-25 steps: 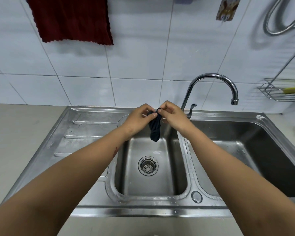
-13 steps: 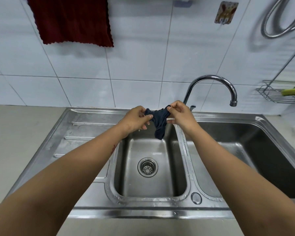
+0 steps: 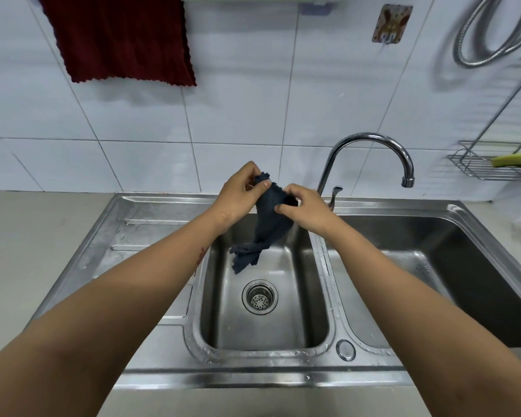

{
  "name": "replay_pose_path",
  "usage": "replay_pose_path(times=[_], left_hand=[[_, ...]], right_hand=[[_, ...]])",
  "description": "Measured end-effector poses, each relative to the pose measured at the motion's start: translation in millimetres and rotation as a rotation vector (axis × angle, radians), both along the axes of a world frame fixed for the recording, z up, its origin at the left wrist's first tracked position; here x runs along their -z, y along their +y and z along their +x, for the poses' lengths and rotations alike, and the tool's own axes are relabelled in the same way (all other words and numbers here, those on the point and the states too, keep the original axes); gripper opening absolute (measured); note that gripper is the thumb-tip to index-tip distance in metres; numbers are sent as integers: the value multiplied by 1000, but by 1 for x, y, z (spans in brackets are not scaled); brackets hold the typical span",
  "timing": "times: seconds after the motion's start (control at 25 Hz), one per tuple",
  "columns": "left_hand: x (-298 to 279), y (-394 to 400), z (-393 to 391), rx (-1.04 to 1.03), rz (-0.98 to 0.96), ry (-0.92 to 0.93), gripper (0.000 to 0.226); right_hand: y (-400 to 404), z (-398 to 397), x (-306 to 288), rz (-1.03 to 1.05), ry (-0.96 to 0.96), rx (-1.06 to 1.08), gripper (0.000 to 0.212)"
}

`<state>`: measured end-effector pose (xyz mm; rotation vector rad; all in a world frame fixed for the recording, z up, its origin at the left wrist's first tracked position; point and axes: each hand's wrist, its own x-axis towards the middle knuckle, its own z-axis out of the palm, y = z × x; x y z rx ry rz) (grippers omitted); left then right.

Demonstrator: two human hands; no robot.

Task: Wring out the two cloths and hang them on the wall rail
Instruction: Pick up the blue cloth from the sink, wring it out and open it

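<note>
Above the steel sink [image 3: 151,218], mid-frame, both hands — left hand [image 3: 238,195], right hand [image 3: 306,209] — pinch the dark cloth [image 3: 271,224], fingers clamped on its top edge; red cloth [image 3: 121,37] hangs upper left on white tiles [image 3: 238,100].

No text, brand or number could be read anywhere. The small wall hook plate [image 3: 391,24] carried only a brown picture, too blurred to make out.

Dark blue cloth [image 3: 272,224] dangles crumpled; red cloth [image 3: 124,40] hangs flat.
</note>
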<state>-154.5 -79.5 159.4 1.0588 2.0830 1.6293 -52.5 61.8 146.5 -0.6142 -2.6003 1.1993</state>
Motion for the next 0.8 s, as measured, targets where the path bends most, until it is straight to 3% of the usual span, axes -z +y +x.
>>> replay_pose_path(times=[0.2,0.32,0.56,0.68,0.8], left_hand=[[-6,-5,-6,-102,-73,26,26],[-12,-14,-13,-53,-185,96,35],[-19,-28,-28,94,-481,360,18],[-20,-31,-32,-1,-417,369,12],[-23,-35,-33,-84,-382,333,23]], right_hand=[[6,1,0,-43,-58,-54,26],[10,4,1,-109,24,28,26],[22,11,-7,-88,67,99,25],[28,17,-11,-67,15,58,17],[33,21,-12,-83,-6,46,9]])
